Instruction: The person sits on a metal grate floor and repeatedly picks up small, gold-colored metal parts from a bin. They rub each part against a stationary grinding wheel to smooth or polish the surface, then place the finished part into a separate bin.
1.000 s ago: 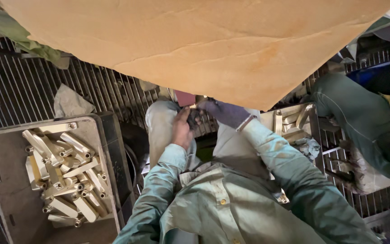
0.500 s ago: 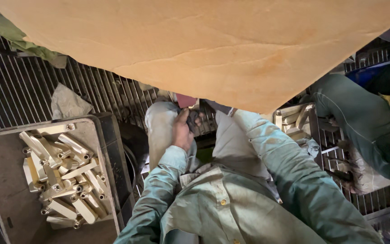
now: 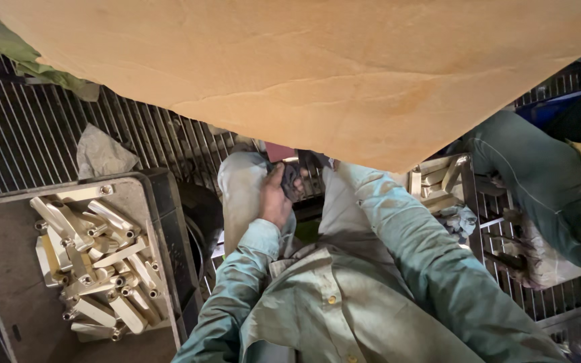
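1. Far to the left of the left hand (image 3: 276, 202), a grey tray (image 3: 1, 269) holds a loose heap of brass-coloured metal fittings (image 3: 92, 262), and a crumpled pale rag (image 3: 102, 154) lies on the slatted metal floor (image 3: 28, 128) beyond it.
2. The left hand rests on the person's knee, its fingers curled and pinching a dark cloth (image 3: 292, 180) that sits just at the fingertips, right under the edge of the big cardboard sheet (image 3: 317, 74).
3. The cloth looks soft, light and limp; it should bunch rather than slip, and a gathered fold nearest the fingers seems the easiest place to hold it.
4. The right hand is hidden: its green sleeve (image 3: 405, 235) runs up under the cardboard, so whether it grips anything cannot be told.
5. To the right of the left hand, a second box of brass-coloured parts (image 3: 438, 181) is half covered by the cardboard, and its contents are hard to make out.
6. At the far right, another person's green sleeve (image 3: 539, 181) is cut off by the frame edge.
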